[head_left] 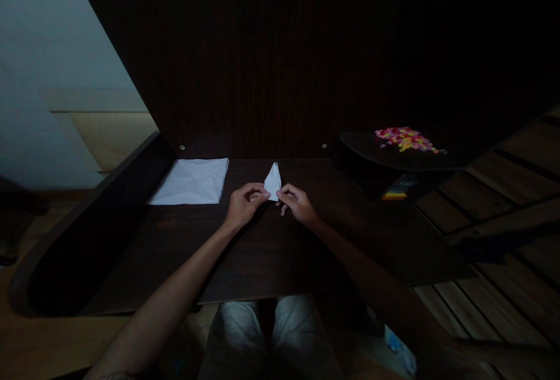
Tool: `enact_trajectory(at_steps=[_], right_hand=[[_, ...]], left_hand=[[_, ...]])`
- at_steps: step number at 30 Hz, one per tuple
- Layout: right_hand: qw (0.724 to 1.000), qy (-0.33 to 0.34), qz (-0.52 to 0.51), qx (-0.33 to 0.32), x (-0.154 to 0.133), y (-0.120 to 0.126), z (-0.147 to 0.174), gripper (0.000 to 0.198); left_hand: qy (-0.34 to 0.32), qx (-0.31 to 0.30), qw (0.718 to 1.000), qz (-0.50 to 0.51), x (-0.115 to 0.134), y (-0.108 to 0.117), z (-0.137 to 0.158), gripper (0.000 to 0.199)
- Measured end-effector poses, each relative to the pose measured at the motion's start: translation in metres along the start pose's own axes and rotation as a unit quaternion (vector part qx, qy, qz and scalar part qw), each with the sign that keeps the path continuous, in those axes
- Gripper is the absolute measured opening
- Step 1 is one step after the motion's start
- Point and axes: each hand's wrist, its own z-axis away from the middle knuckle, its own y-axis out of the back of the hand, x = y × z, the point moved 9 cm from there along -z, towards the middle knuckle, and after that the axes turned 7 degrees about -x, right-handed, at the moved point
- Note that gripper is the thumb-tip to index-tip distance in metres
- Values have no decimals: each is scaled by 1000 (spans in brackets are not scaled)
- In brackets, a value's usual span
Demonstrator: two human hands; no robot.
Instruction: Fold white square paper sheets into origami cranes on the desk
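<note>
A small piece of folded white paper [272, 180], kite-shaped with narrow points at its top, is held up over the dark desk. My left hand [245, 202] pinches its lower left edge between thumb and fingers. On the lower right edge, my right hand [296, 201] pinches it the same way, with the other fingers curled loosely. Left of my hands lies a stack of white paper sheets [192, 180], its top sheet marked with creases.
The brown desk top [254, 269] has a tall dark back panel [254, 65] and a raised left side [83, 222]. A small shelf at right bears a heap of pink, red and yellow bits [406, 139]. Wooden slats [499, 292] lie beyond the desk's right end.
</note>
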Motion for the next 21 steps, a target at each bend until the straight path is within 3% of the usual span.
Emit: enact_trajectory(at_steps=[4,10,15,21], right_hand=[[999,33,7,-9,-5,-5,1,36],[997,60,39,-26,-5,-7,1,31],[998,45,19,-34,-1,-7,0,32],[1000,13,6,-23,5,-4,-1,38]], left_hand=[[-8,-18,999,-45,4,-3,1,23],[1,-34,999,-2,5,-6,2,23],[6,-52,997,56,1,-10,2,28],[3,-55,997,49,1,-11,2,29]])
